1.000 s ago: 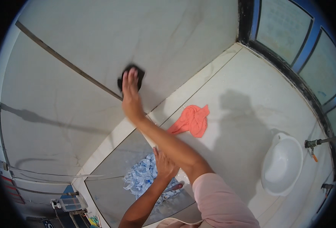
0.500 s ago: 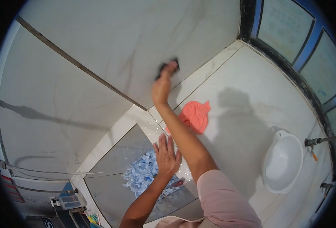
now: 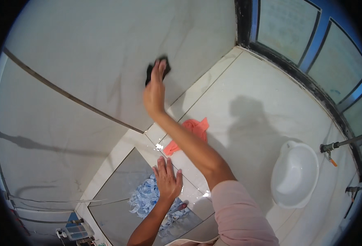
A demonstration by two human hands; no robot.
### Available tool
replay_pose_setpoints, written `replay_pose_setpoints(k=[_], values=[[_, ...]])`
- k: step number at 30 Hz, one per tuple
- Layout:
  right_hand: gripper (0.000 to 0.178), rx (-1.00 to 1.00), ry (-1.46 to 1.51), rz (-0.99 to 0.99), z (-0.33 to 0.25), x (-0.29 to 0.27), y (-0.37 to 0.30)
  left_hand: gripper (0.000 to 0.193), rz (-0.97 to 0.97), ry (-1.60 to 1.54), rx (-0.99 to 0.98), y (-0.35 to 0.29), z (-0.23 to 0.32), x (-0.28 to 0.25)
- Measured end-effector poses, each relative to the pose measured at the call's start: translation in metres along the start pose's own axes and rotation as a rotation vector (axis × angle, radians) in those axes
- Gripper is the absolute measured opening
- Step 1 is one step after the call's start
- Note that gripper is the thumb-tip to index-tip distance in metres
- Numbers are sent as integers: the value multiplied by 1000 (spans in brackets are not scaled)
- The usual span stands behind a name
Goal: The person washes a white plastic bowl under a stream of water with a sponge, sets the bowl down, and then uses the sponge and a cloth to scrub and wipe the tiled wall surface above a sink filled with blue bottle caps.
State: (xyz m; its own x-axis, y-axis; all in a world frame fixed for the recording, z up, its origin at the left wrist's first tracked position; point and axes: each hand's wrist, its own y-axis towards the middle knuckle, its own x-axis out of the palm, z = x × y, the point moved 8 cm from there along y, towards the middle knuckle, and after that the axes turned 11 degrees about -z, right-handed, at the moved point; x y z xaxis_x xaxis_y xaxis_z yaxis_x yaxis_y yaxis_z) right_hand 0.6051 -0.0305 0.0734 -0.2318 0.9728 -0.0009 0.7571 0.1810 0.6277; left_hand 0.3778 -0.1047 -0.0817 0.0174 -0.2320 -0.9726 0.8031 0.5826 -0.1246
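My right hand presses a black pad flat against the pale marbled wall, its fingers laid along the pad. Slight blur keeps me from telling whether the pad is a scourer or a folded cloth. Lower down, my left hand rests palm down with its fingers spread, by the edge of the white floor tiles and holding nothing. Under and beside my left wrist lies a bunched blue-and-white mop head on grey tile. A coral cloth lies crumpled on the floor, partly hidden behind my right forearm.
A white oval basin stands at the right, near a wall tap with an orange handle. Wet patches glisten on the tiles. Blue-framed frosted panels rise at the upper right. A clear container sits lower left.
My right hand has moved left along the wall with the black pad. The view has shifted a little. My left hand stays flat, and the coral cloth shows more at its lower left.
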Motion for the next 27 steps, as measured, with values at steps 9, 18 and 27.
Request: replay_pose_setpoints(k=[9,18,27], values=[[40,51,-129,113,89,-31,25,61,-13,0,-3,7,13,5],[56,618,228,-76,159,-42,60,59,-57,7,-10,9,22,5],[52,9,-54,-2,121,-61,77,58,-107,-19,-20,10,27,9]])
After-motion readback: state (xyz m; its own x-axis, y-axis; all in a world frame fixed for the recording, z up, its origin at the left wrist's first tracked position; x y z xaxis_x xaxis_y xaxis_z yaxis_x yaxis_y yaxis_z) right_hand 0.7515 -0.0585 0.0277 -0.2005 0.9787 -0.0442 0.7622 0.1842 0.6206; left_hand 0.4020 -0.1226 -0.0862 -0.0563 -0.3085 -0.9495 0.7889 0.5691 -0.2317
